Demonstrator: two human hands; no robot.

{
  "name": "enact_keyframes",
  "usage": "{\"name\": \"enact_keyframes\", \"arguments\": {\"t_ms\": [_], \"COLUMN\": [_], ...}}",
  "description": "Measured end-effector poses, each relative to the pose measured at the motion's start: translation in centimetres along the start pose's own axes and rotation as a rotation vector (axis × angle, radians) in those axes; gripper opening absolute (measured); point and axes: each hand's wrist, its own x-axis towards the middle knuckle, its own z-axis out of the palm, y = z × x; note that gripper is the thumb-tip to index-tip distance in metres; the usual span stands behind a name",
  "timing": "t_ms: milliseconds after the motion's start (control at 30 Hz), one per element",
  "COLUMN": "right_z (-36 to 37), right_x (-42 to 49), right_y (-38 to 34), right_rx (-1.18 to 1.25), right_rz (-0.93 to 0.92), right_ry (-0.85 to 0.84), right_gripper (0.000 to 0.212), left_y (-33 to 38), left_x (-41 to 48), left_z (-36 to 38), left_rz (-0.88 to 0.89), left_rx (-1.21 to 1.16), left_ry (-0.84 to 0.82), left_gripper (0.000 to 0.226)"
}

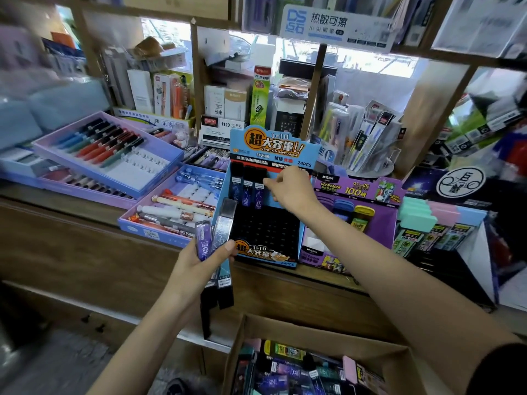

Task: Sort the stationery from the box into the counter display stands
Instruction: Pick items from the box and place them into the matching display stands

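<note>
A blue display stand with a black slotted tray stands on the wooden counter. Three dark lead cases stand in its back row at the left. My right hand is at that row, its fingertips pinching the top of the third case. My left hand hovers in front of the stand's left corner and grips a bunch of lead cases, purple and silvery at the top, black at the bottom. A cardboard box with several mixed stationery packs sits below the counter.
A purple lead-refill stand is right of the blue one, with pastel erasers beyond. Blue and lilac pen trays fill the counter at left. Shelves of boxed goods rise behind. The counter's wooden front drops toward me.
</note>
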Motion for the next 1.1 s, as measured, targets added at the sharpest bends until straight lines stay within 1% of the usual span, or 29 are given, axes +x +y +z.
{"name": "enact_keyframes", "arguments": {"t_ms": [33, 67, 100, 167, 233, 333, 433, 533, 633, 700, 733, 800, 833, 867, 933, 1000, 1100], "right_z": [-0.2, -0.5, -0.7, -0.7, -0.5, -0.2, -0.1, -0.4, -2.4, -4.0, -4.7, -5.4, -5.4, -5.3, -4.6, -3.8, -2.8], "right_x": [-0.8, -1.7, -2.7, -4.2, -5.2, -5.8, -6.0, -5.6, -4.3, -2.9, -2.2, -1.0, -0.5, -0.1, 0.5, 0.7, 0.7], "right_y": [-0.3, -0.6, -0.9, -1.4, -1.4, -1.2, -0.7, -0.3, 0.0, 0.2, 0.3, 0.5, 0.6, 0.6, 0.5, 0.4, 0.4], "right_rx": [0.053, 0.164, 0.305, 0.534, 0.620, 0.706, 0.720, 0.769, 0.828, 0.794, 0.740, 0.595, 0.519, 0.448, 0.308, 0.178, 0.063], "right_rz": [-0.060, -0.095, -0.098, -0.052, -0.007, 0.054, 0.080, 0.122, 0.126, 0.081, 0.050, -0.016, -0.045, -0.061, -0.090, -0.147, -0.225], "right_ry": [-0.001, -0.038, -0.113, -0.300, -0.406, -0.408, -0.360, -0.339, -0.261, -0.141, -0.066, 0.063, 0.103, 0.134, 0.158, 0.150, 0.135], "right_gripper": [0.042, 0.039, 0.035, 0.024, 0.012, 0.006, 0.010, 0.005, 0.006, 0.006, 0.008, 0.007, 0.003, 0.003, 0.006, 0.014, 0.017], "left_y": [0.2, 0.3, 0.5, 0.8, 1.1, 1.1, 1.2, 1.4, 1.6, 1.7, 1.7, 1.8, 1.8, 1.7, 1.6, 1.4, 1.1], "left_x": [0.0, 0.1, 0.1, 0.2, 0.1, -0.1, -0.4, -0.3, -0.1, 0.1, 0.2, 0.4, 0.4, 0.5, 0.5, 0.5, 0.5], "left_z": [0.1, 0.3, 0.6, 1.1, 1.5, 2.0, 2.4, 2.7, 2.4, 1.9, 1.6, 1.1, 0.9, 0.8, 0.6, 0.5, 0.4], "left_rz": [0.003, 0.006, 0.011, 0.014, 0.011, 0.006, -0.019, -0.044, -0.060, -0.061, -0.062, -0.059, -0.057, -0.055, -0.050, -0.051, -0.052], "left_rx": [-0.005, -0.009, -0.009, -0.013, -0.018, -0.001, -0.015, -0.065, -0.116, -0.119, -0.120, -0.125, -0.128, -0.131, -0.136, -0.129, -0.125], "left_ry": [-0.007, -0.017, -0.026, -0.040, -0.051, -0.065, -0.063, -0.038, -0.001, 0.029, 0.045, 0.068, 0.075, 0.079, 0.082, 0.081, 0.077], "left_gripper": [0.029, 0.028, 0.028, 0.027, 0.023, 0.013, 0.017, 0.022, 0.015, 0.009, 0.008, 0.006, 0.006, 0.006, 0.006, 0.008, 0.010]}}
